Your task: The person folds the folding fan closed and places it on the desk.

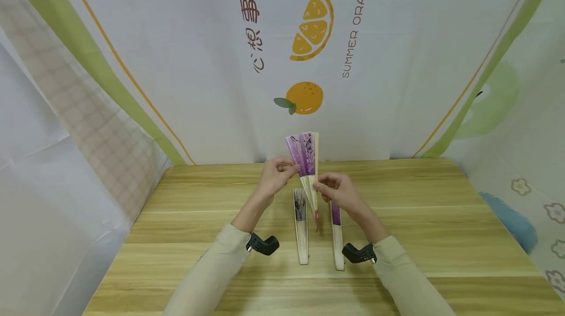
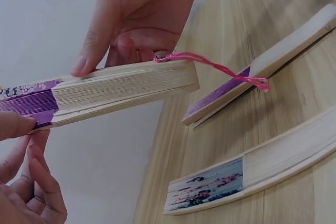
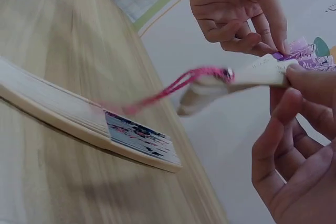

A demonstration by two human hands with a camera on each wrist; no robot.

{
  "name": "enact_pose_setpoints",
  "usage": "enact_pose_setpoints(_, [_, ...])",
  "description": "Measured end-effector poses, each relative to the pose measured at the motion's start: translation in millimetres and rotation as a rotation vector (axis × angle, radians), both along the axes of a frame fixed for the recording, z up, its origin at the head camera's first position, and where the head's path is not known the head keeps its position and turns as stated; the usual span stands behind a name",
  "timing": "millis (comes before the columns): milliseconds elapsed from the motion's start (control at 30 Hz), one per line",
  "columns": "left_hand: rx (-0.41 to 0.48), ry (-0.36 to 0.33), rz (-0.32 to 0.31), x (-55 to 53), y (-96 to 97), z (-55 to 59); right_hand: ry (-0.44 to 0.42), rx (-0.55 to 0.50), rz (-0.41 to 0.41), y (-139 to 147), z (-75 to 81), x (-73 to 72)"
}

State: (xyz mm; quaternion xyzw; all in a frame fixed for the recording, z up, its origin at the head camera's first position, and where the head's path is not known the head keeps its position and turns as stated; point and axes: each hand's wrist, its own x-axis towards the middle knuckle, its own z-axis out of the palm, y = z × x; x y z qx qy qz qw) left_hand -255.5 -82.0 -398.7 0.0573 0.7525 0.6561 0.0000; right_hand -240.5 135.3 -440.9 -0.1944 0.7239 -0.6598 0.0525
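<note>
A purple folding fan (image 1: 304, 155) with pale wooden ribs is held up over the table, partly spread. My left hand (image 1: 277, 176) pinches its left edge at the printed leaf between thumb and fingers. My right hand (image 1: 341, 191) pinches the right outer rib, just below the purple part. From the fan's lower end hangs a pink cord tassel (image 2: 202, 59). Beneath, a closed folding fan with a grey, dark-flecked leaf (image 1: 300, 215) lies on the table. Another closed fan, purple-leafed (image 1: 337, 245), lies to its right, its upper end partly behind my right hand.
The wood-grain table (image 1: 198, 237) ends in a far edge just beyond my hands. Behind it hangs a white cloth (image 1: 198, 61) printed with oranges and lettering. More cloth hangs at both sides. Each wrist carries a black camera mount (image 1: 264, 245).
</note>
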Motion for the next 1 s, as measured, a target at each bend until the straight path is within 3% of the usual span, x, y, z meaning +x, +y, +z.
enact_pose_setpoints(233, [0.014, -0.001, 0.049, -0.5, -1.1, -1.9, 0.025, 0.010, -0.076, 1.6, -1.8, 2.2])
enact_pose_setpoints(1000, [-0.002, 0.019, 0.104, -2.9, 3.5, -0.9, 0.132, -0.043, -0.097, -6.4, 3.2, 1.1])
